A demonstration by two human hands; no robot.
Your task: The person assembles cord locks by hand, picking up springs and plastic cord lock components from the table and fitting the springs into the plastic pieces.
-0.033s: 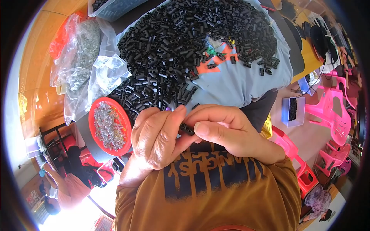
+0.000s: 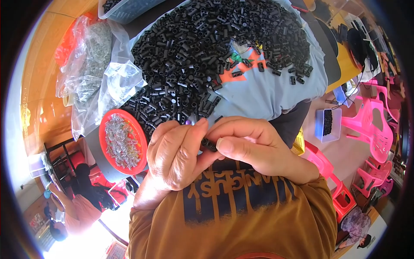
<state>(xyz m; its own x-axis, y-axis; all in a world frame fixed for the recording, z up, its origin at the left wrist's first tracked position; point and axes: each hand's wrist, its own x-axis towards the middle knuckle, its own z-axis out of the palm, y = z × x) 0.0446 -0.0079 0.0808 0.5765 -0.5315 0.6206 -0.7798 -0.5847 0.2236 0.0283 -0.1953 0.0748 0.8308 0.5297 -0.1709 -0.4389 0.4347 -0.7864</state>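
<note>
My left hand and right hand meet in front of my chest, at the near edge of the pile. Pinched between their fingertips is a small black plastic cord lock, with round openings visible in it. Both hands have closed fingers, and they cover much of the piece. Beyond them spreads a large heap of similar black cord lock parts on a light blue cloth with a coloured print. To the left of my left hand sits a red plate holding many tiny metal springs.
A clear plastic bag full of small silvery pieces lies at the left. A translucent bin stands at the far left. Pink chairs and a tub of black parts are on the right. Another person is at lower left.
</note>
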